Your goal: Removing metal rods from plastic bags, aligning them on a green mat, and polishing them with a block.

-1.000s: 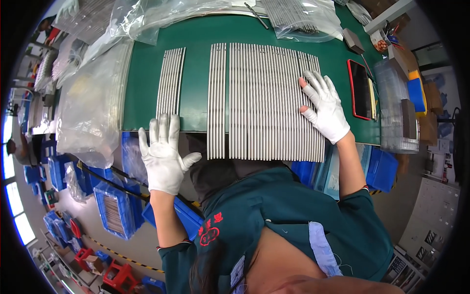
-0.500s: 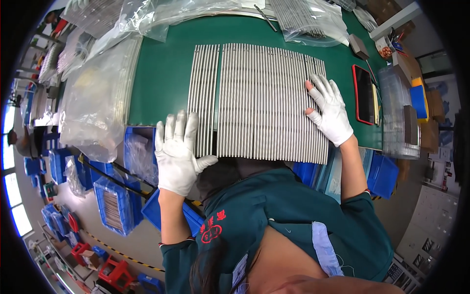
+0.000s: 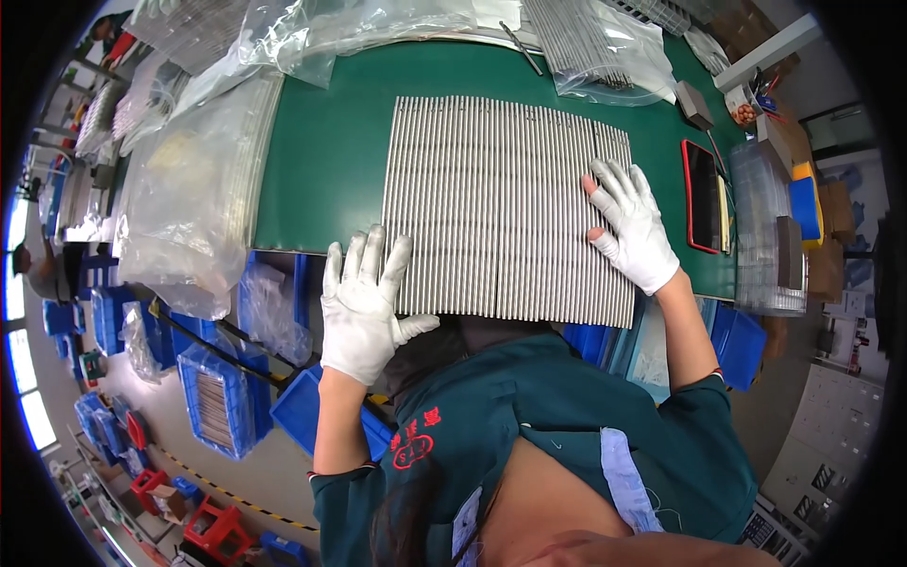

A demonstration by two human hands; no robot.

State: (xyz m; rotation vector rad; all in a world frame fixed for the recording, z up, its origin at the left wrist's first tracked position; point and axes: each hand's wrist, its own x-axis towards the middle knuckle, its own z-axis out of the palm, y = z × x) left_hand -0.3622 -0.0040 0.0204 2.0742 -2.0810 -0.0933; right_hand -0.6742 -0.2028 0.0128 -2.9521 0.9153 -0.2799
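Observation:
Many thin silvery metal rods (image 3: 501, 208) lie side by side in one wide row on the green table, their near ends reaching past its front edge. Against the row's left side rests my left hand (image 3: 361, 307) in a white glove, fingers stretched out and thumb by the near rod ends. My right hand (image 3: 631, 227), also gloved, with bare thumb and index fingertips, lies over the right side of the row with its fingers spread. Neither hand is wrapped round a rod.
Plastic-covered stacks (image 3: 189, 180) stand left on the green table (image 3: 321, 151). A bagged bundle of rods (image 3: 590, 47) and a single dark rod (image 3: 521, 47) lie at the back. At right are a red-edged phone (image 3: 700, 197), a grey block (image 3: 693, 105) and clear plastic trays (image 3: 763, 236). Blue bins (image 3: 222, 402) stand below left.
The separate left group of rods has moved right against the larger group, closing the gap between them. My left hand has moved right along with it; the right hand stays at the right side.

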